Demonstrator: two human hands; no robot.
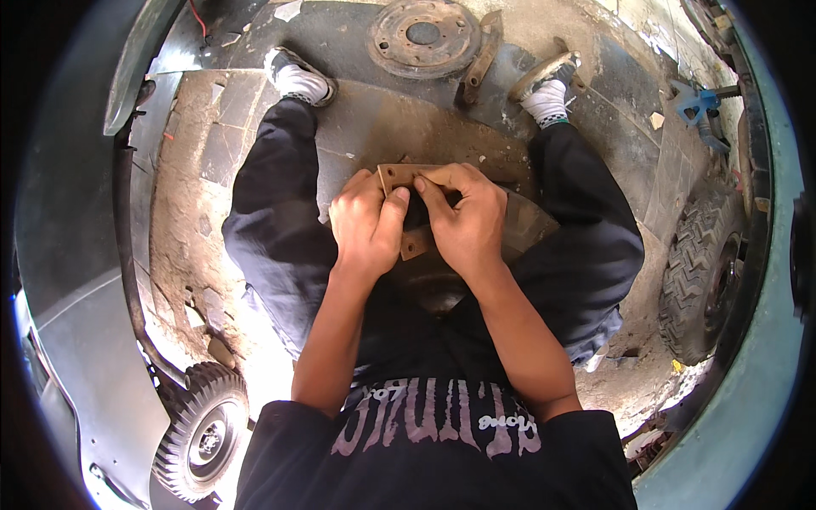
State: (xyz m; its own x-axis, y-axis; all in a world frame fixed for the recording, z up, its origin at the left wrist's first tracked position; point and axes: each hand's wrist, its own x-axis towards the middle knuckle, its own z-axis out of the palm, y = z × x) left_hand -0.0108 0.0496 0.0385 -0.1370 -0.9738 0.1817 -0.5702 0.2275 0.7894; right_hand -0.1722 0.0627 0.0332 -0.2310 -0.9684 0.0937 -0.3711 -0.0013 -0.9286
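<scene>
A flat, rusty-brown metal bracket (405, 172) with round holes is held up between my two hands, over the gap between my legs. My left hand (365, 223) grips its left side, the thumb lying along the near face. On the right, my right hand (467, 214) pinches the upper edge with thumb and forefinger; the other fingers curl out of sight. A lower flange with a hole shows below my hands, and it seems to belong to the same bracket. Whether anything small sits under the right fingertips is hidden.
Ahead lies a rusty wheel rim (422, 61), with a rusty metal arm (483, 61) beside it. Vehicle panels (72, 255) flank me on both sides. A treaded tyre (697, 276) is at right, a wheel (206, 433) at lower left, a blue tool (695, 105) at upper right.
</scene>
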